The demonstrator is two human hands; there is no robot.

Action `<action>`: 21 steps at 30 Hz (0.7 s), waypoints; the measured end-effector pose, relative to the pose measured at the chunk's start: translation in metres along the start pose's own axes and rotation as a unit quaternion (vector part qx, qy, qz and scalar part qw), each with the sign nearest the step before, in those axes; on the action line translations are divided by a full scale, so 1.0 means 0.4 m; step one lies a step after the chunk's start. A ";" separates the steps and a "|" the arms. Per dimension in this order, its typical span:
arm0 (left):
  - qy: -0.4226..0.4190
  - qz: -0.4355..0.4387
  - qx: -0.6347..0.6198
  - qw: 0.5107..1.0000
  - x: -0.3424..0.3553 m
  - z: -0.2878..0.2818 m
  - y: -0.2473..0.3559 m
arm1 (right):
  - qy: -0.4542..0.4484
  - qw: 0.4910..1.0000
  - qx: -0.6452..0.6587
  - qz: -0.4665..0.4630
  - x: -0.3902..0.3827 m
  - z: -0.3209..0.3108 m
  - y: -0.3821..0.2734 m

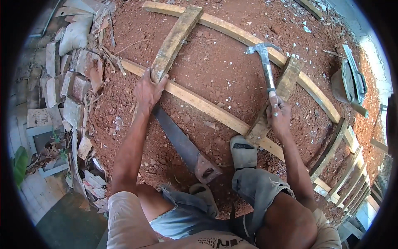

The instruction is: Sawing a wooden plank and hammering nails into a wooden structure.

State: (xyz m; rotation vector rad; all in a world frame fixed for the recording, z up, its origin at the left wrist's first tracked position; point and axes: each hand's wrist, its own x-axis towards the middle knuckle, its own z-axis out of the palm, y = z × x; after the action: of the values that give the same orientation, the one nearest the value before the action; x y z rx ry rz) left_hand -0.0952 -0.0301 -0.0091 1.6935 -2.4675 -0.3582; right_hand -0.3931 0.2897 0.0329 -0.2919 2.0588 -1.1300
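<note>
My left hand (148, 92) is closed around the near end of a weathered wooden crosspiece (176, 43). That crosspiece lies over two long pale timber rails, the far rail (226, 27) and the near rail (203, 103). In my right hand (278, 113) is a claw hammer (266, 68), gripped by its handle with the metal head pointing away from me. Under the hammer and right hand, a second crosspiece (287, 83) spans the rails. A handsaw (178, 135) lies on the soil between my arms, its handle toward my feet.
More crosspieces (329, 147) continue along the rails at the right. A dark bucket (343, 83) with tools stands at the far right. Stacked bricks and blocks (76, 85) and a white sack (76, 35) line the left. My sandalled foot (243, 152) is beside the near rail.
</note>
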 end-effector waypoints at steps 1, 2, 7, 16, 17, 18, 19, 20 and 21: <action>-0.006 0.011 -0.003 1.000 -0.002 0.001 -0.003 | -0.022 0.999 0.010 -0.026 0.000 0.001 -0.001; -0.018 -0.010 0.013 1.000 -0.002 0.005 -0.002 | -0.018 0.999 0.022 -0.029 0.001 0.003 -0.001; -0.015 -0.019 0.013 1.000 -0.004 -0.006 0.009 | -0.008 0.999 0.047 -0.014 0.008 0.001 0.005; 0.019 0.046 -0.058 0.997 0.155 -0.001 0.152 | -0.024 0.997 -0.018 -0.069 0.031 0.039 -0.028; 0.026 0.046 -0.062 0.997 0.189 0.013 0.183 | -0.006 0.995 -0.057 -0.076 0.036 0.050 -0.042; 0.022 0.039 -0.083 0.996 0.233 0.022 0.214 | -0.024 0.993 -0.051 -0.107 0.041 0.061 -0.055; -0.006 0.024 -0.093 0.995 0.271 0.026 0.236 | -0.034 0.993 -0.028 -0.107 0.047 0.072 -0.070; 0.011 0.028 -0.101 0.994 0.302 0.031 0.254 | -0.060 0.993 -0.005 -0.102 0.055 0.080 -0.085; -0.027 -0.031 -0.112 0.993 0.331 0.037 0.272 | -0.044 0.994 -0.009 -0.097 0.065 0.089 -0.099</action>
State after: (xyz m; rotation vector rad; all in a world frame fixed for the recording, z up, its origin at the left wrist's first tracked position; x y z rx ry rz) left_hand -0.2447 -0.1141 0.0016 1.6902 -2.3117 -0.6674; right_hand -0.3915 0.2307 0.0400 -0.5509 1.9967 -1.1917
